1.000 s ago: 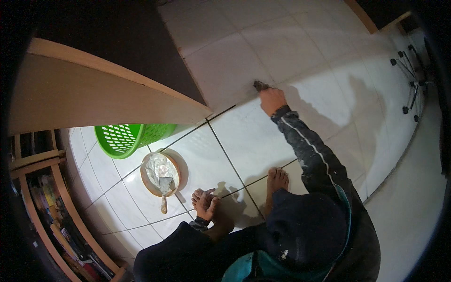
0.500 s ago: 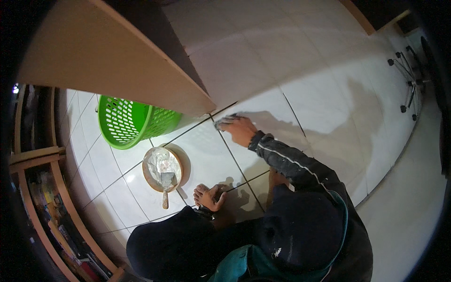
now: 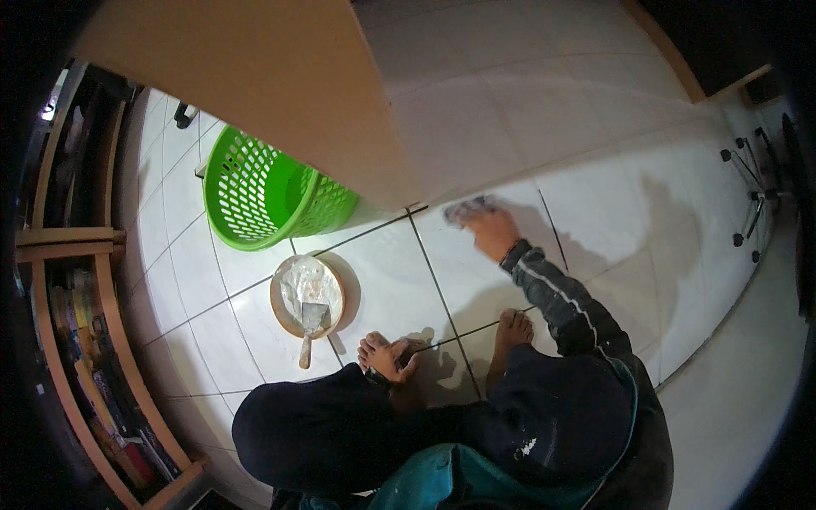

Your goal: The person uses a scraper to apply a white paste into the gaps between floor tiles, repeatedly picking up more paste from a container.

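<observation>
Shelving of brown wood (image 3: 104,297), packed with mixed items too dim to tell apart, along the far left. Next, a bright green plastic basket (image 3: 327,208) with slotted sides, partly hidden behind a large, flat tan panel (image 3: 280,81). Below, on a glossy white tiled floor (image 3: 382,276) with dark joints, a round, shallow, tan-rimmed bowl (image 3: 274,297) with whitish paste inside; across its near rim, a putty knife (image 3: 312,326) with grey blade in the bowl and pale, worn handle sticking out. Then the left hand (image 3: 388,360), low at the bare left foot (image 3: 368,345), thumb spread apart from the fingers. Farther right and up, a small, dark grey, soft-looking pad (image 3: 463,211), blurred, on the tiles near the panel's corner, with the right hand (image 3: 491,232) clamped on it. Nearer, the bare right foot (image 3: 512,333). At far right, a dark, star-shaped chair base (image 3: 751,197) on casters.
</observation>
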The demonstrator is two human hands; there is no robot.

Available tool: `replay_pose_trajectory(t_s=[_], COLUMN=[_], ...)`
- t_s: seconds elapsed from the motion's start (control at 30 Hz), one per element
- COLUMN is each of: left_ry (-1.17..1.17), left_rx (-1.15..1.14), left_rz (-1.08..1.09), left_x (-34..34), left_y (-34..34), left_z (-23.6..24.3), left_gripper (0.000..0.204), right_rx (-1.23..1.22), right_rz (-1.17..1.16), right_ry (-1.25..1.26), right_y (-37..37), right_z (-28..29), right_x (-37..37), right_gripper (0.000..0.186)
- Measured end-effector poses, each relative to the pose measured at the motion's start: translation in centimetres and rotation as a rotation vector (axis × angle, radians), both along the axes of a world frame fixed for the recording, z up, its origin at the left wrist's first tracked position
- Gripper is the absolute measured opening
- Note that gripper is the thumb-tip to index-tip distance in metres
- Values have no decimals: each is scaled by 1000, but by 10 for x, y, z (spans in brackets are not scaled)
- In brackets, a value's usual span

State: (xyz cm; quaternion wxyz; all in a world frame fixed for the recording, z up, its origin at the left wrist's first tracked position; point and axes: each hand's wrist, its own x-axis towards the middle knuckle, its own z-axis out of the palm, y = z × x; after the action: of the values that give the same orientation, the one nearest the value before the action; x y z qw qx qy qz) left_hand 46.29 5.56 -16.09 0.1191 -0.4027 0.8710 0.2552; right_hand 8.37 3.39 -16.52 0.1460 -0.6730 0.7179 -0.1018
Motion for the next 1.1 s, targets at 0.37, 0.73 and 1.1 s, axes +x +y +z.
replay_pose_trajectory(t_s=[0.37, 0.73, 1.1], left_ry=[-48, -137, 27], left_rx=[58, 16, 181], left_rz=[-44, -65, -27], left_x=[-4, 0, 13], left_y=[-2, -2, -3], left_z=[6, 4, -19], left_gripper=[40, 42, 38], right_rx=[29, -131, -393], right_rz=[-350, -59, 109], right_ry=[127, 0, 116], right_y=[-50, -57, -33], right_z=[5, 3, -40], right_x=[16, 111, 88], right_gripper=[12, 22, 30])
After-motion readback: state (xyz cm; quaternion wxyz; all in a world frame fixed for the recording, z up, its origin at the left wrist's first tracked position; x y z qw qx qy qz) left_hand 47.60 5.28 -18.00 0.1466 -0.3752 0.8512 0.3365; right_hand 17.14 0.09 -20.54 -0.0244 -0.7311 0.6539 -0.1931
